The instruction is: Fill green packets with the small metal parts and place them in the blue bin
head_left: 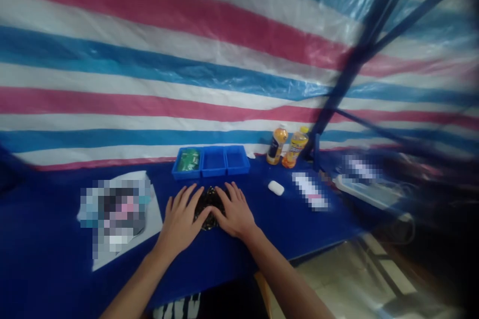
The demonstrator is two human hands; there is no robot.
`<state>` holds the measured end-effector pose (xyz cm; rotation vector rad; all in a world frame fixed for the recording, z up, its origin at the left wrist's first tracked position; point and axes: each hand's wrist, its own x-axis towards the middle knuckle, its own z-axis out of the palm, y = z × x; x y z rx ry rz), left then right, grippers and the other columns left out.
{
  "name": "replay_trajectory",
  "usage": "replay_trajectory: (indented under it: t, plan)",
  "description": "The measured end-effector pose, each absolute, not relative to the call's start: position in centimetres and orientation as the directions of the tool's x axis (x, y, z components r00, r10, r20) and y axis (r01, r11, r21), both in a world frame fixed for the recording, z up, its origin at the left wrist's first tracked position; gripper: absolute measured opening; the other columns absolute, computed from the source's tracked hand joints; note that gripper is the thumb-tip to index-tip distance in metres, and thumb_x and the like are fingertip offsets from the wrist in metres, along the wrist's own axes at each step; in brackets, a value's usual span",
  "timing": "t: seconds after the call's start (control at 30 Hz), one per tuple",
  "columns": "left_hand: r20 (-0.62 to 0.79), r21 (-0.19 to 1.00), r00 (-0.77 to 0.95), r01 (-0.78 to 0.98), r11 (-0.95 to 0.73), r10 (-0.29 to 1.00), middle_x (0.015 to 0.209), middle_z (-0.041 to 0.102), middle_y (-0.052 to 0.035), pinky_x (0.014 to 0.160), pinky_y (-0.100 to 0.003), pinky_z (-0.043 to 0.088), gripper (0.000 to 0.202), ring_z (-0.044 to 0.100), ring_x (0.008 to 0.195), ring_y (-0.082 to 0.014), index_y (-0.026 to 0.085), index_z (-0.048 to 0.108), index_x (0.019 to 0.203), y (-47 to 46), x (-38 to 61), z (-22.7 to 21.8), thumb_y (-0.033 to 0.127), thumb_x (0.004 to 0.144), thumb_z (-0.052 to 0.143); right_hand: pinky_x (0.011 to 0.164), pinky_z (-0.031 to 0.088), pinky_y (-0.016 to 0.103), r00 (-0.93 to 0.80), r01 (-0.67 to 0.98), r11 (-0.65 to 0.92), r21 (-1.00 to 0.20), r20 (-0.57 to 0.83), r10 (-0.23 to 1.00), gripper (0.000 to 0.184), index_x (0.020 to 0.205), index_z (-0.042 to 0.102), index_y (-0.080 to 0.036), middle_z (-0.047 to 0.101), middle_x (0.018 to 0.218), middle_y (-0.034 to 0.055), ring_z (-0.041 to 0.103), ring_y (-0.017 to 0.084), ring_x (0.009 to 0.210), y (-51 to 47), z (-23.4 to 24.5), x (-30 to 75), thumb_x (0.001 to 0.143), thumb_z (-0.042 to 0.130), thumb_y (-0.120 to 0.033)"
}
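White sheet [151,204] left of my left hand, on the tabletop [45,239], print pixelated, can't read it. Left hand [180,222] and right hand [235,211] both open, palms down, fingers spread, no grip. Dark patterned item [209,208] sits between them, touching both, partly hidden by my fingers. Blue tray [187,175] just ahead of the hands, three compartments, green packet [188,160] in the left one. Right of my right hand: white bar [276,188], then blurred strip [310,190]. Ahead of those, two juice bottles [277,145] [295,147], upright. Blurred white box [364,192] further right.

Risks: uneven pressure could slide the item; a forward shove could hit the tray. A wide right-arm swing could knock the bar or tip the bottles. Near tabletop edge sits close behind my wrists, so dragging the item back risks a drop. Open room: left of the item, before the sheet, and between right hand and bar.
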<state>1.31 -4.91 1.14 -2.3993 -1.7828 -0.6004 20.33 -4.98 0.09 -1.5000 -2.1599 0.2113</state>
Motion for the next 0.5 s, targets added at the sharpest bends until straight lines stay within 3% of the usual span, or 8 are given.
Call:
replay_trajectory:
  t: [0.1,0.27,0.5]
  plan:
    - [0.471,0.096,0.182,0.962,-0.256,0.863,0.136,0.052,-0.0130,0.107,-0.050,0.033,0.044,0.041,0.129,-0.0333,0.022,0.054,0.133,-3.4,1.0,3.6,0.037,0.095,0.039,0.111,0.032,0.057,-0.195,0.853,0.352,-0.385,0.390,0.900,0.064,0.147,0.037,-0.028,0.019,0.157,0.0118,0.015,0.035,0.146,-4.7,0.0,20.1,0.091,0.044,-0.058]
    - [0.498,0.129,0.009,0.988,-0.085,0.867,0.130,0.049,-0.0187,0.090,-0.053,0.042,0.040,0.040,0.120,-0.0401,0.016,0.061,0.121,1.1,0.8,4.5,0.036,0.090,0.044,0.109,0.030,0.061,0.039,0.877,0.249,-0.410,0.578,0.815,0.062,0.147,0.032,-0.024,-0.003,0.158,0.0138,0.004,0.038,0.147,-1.2,2.0,19.9,0.092,0.046,-0.049]
    - [0.520,0.194,0.041,0.967,-0.164,0.853,0.118,0.047,-0.0183,0.095,-0.046,0.043,0.033,0.043,0.115,-0.0354,0.015,0.064,0.106,4.5,0.4,2.3,0.038,0.090,0.047,0.108,0.035,0.054,0.304,0.797,0.186,-0.575,0.647,0.699,0.057,0.143,0.029,-0.015,-0.001,0.153,0.0200,0.013,0.031,0.145,3.5,2.6,20.4,0.095,0.040,-0.043]
